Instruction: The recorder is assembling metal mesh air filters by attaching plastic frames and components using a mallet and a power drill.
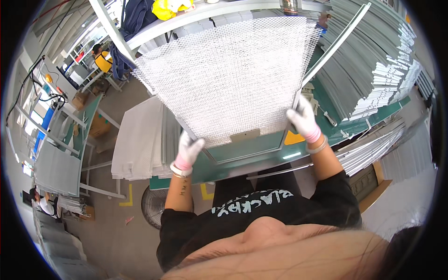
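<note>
A wide white mesh sheet (228, 84) leans up and away from me above a green-topped table. Around its near end runs a thin grey rectangular frame (247, 157), with the green tabletop showing through the frame's near part. My left hand (189, 150), in a white glove with a pink cuff, is closed on the frame's left side, thumb on top. On the opposite side, my right hand (304, 119), gloved alike, grips the frame's right edge. A small grey plate (245, 135) sits at the mesh's near edge. The fingers under the frame are hidden.
Stacked white mesh panels (140, 140) stand left of the table (186, 183). A tall pile of grey frame strips (368, 60) fills the right. A white-handled tool (330, 119) lies near my right hand. A floor fan (154, 207) is below left. Two people work farther left.
</note>
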`<action>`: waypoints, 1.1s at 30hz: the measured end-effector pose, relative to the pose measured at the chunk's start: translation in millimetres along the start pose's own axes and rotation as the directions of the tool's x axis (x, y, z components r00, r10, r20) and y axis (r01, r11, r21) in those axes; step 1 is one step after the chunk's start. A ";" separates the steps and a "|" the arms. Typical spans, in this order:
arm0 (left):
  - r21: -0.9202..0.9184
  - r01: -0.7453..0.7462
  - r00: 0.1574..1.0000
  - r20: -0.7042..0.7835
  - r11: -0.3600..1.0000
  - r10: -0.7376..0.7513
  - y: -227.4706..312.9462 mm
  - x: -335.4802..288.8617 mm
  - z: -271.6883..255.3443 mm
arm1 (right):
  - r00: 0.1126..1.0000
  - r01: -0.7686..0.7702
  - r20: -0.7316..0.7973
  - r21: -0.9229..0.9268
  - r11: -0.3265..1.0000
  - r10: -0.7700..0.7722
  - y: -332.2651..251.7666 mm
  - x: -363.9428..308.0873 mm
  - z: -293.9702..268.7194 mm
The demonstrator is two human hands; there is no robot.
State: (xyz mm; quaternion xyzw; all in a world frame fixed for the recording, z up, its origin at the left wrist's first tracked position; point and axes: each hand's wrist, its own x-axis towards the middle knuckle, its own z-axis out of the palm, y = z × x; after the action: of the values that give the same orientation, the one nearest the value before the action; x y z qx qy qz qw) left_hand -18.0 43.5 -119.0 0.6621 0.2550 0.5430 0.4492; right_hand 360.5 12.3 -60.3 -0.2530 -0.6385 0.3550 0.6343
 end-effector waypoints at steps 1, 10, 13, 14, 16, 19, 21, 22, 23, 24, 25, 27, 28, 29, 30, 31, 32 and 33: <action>-0.072 -0.080 0.996 -0.039 0.994 0.077 11.9 10.1 0.5 | 0.997 -0.038 -0.056 0.079 0.996 0.043 -14.1 10.9 4.9; 0.020 -0.264 0.876 -0.413 0.964 0.248 47.3 36.7 40.0 | 0.906 -0.053 -0.404 -0.405 0.913 -0.127 -8.0 15.8 25.0; -0.022 -0.248 0.905 -0.363 0.969 0.223 44.6 30.5 34.4 | 0.934 -0.045 -0.352 -0.274 0.961 -0.057 6.7 14.0 5.7; 0.060 -0.275 0.892 -0.356 0.960 0.278 38.6 27.2 31.9 | 0.933 -0.055 -0.358 -0.270 0.961 -0.047 12.3 7.4 3.6; 0.083 -0.220 0.896 -0.376 0.972 0.235 23.3 19.6 31.0 | 0.930 -0.027 -0.363 -0.229 0.973 -0.059 11.9 -1.5 12.1; 0.190 -0.131 0.934 -0.306 0.973 0.185 -8.5 -8.8 27.8 | 0.943 -0.217 -0.304 -0.259 0.941 0.134 29.9 -20.9 15.8; 0.101 0.018 0.952 -0.307 0.995 0.014 -29.6 -30.2 31.0 | 0.958 -0.222 -0.250 -0.327 0.919 0.143 49.6 -44.6 13.1; 0.095 0.053 0.938 -0.345 0.994 -0.017 -39.2 -40.6 37.2 | 0.958 -0.220 -0.246 -0.287 0.932 0.150 61.0 -55.6 15.0; 0.087 0.088 0.922 -0.383 0.992 -0.048 -48.8 -49.1 43.0 | 0.958 -0.217 -0.241 -0.248 0.944 0.157 71.3 -65.4 16.8; 0.143 0.074 0.910 -0.414 0.987 -0.008 -51.2 -51.8 46.8 | 0.957 -0.211 -0.250 -0.248 0.946 0.148 75.3 -72.8 18.1; 0.140 0.079 0.910 -0.415 0.987 -0.014 -52.1 -53.5 45.9 | 0.956 -0.217 -0.250 -0.249 0.944 0.154 78.0 -76.0 15.4; 0.126 0.084 0.943 -0.331 0.988 -0.038 -50.1 -55.1 39.9 | 0.956 -0.230 -0.237 -0.253 0.940 0.171 79.9 -79.5 9.2; 0.091 0.178 0.957 -0.247 0.980 -0.151 -42.9 -53.4 28.1 | 0.956 -0.233 -0.233 -0.251 0.939 0.175 77.8 -78.1 0.4; 0.064 0.273 0.953 -0.156 0.960 -0.261 -33.8 -51.0 15.5 | 0.948 -0.318 -0.103 -0.272 0.908 0.301 71.2 -75.1 -13.2; 0.102 0.244 0.965 -0.128 0.965 -0.230 -15.7 -37.4 15.5 | 0.907 -0.395 0.018 -0.309 0.865 0.420 64.0 -69.3 -23.5; 0.108 0.237 0.970 -0.074 0.966 -0.230 -6.9 -31.2 -1.1 | 0.965 -0.240 0.045 -0.255 0.937 0.259 58.2 -56.8 -25.2; 0.016 0.033 0.989 -0.148 0.999 -0.030 9.4 -12.0 10.3 | 0.990 -0.133 0.016 -0.181 0.974 0.138 42.4 -38.9 -19.0; -0.006 0.047 0.991 -0.127 0.999 -0.048 21.5 -5.9 0.4 | 0.968 -0.250 -0.075 -0.146 0.957 0.241 20.9 -24.7 -17.8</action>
State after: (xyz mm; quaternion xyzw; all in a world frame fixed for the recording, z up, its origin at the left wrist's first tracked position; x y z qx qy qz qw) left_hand -22.6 28.5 -103.1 0.6192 0.2980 0.5737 0.4458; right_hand 377.2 8.5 -93.1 -0.3886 -0.6098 0.3731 0.5814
